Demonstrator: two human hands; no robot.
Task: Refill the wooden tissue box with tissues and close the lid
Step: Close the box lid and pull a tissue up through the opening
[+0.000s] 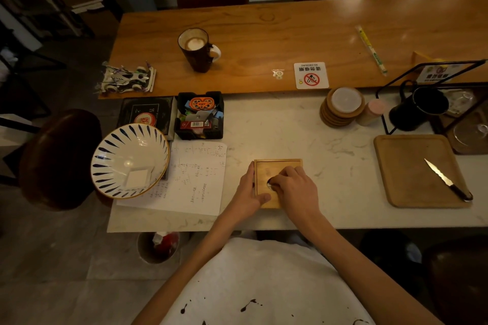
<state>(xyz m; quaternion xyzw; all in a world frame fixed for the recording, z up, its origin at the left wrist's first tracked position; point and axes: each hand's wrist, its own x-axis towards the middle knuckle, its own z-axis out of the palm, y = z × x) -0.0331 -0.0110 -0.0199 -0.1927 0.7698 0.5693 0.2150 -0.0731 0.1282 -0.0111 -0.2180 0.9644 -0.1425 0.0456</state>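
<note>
— Wooden, square, light brown: the tissue box (274, 166) sits on the white marble counter (290, 126), near its front edge, about midway along. Lid looks to be on.

— And the hands?

— The left hand (248, 192) clasps the box's left side, thumb lying over the near left corner of the lid. The right hand (293, 187) rests on top, fingers (277, 179) curled down at the dark round opening in the lid's centre, pinching there; what they pinch I cannot tell.

— Anything beside it?

— A handwritten paper sheet (198, 177) lies just left of the box, with a blue-striped white bowl (129, 161) overlapping its left edge. Well apart, toward the counter's right end, a knife (446, 179) rests on a wooden tray (406, 166).
</note>
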